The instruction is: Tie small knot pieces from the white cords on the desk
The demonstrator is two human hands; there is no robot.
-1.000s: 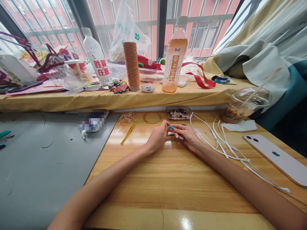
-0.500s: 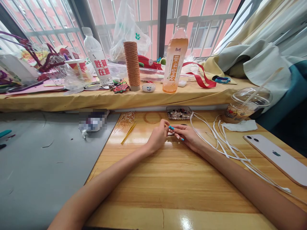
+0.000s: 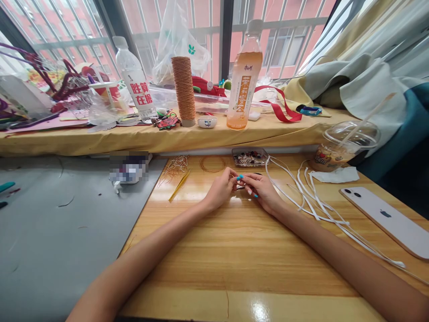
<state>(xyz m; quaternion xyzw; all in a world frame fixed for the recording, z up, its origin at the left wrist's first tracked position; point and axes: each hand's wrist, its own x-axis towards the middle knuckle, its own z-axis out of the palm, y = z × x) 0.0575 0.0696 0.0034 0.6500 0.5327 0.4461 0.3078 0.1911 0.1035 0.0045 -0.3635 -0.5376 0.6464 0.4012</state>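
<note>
a small piece (image 3: pixel 238 185), too small to identify and mostly hidden, sits between the fingertips of both hands just above the wooden table (image 3: pixel 234 255), near its far edge. the left hand (image 3: pixel 221 190) and right hand (image 3: pixel 263 190) are drawn together, fingertips meeting and pinched on the piece; how firmly cannot be told. judged by its size it is light and easily dropped or bent, probably thin wire work, so it is best taken by fingertip pinch at its edges, without squeezing.

just beyond the hands lie a coil of copper-coloured wire (image 3: pixel 212 164), a shallow tray of beads (image 3: pixel 250 157) and a bundle of cut wire ends (image 3: pixel 174 166). gold tweezers (image 3: pixel 179 185) lie to the left, near the grey mat (image 3: pixel 60 223). white cords (image 3: pixel 311 197) trail just beside the right wrist and could snag it. a phone (image 3: pixel 385 221) and a lidded cup (image 3: pixel 345 145) stand further right. on the ledge behind: a thread spool (image 3: pixel 183 89) and an orange drink bottle (image 3: pixel 244 80), well apart from the hands.
</note>
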